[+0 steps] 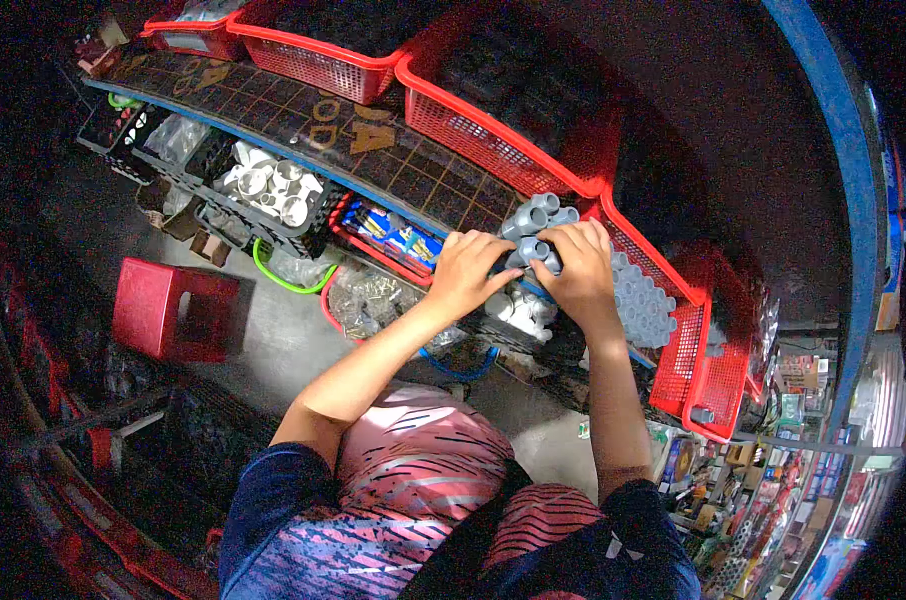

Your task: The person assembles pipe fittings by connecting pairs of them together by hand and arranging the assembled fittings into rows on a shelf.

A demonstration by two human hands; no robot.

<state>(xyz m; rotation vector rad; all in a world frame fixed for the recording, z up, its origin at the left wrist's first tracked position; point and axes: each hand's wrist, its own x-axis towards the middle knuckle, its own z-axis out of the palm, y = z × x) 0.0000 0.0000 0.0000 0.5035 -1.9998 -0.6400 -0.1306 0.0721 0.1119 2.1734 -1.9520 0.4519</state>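
Gray fitting (533, 250) is sitting between the fingertips of both hands, in the head view; the right hand (579, 272) is pinching it from the right, fingers bent over it; the left hand (470, 272) is curling thumb and fingers toward its left side, whether they are gripping I cannot tell; loose gray fittings (544, 205) are lying just beyond the fingertips; stacked gray fittings (640, 302) are standing right of the right fingers, beside a red basket wall (680, 350); blue packets (383, 226) are lying left of the left fingers; white pieces (523, 313) are resting below both hands' fingers; a crate of white fittings (271, 190) is standing farther left, a red stool (145, 308) well apart from the fingers.
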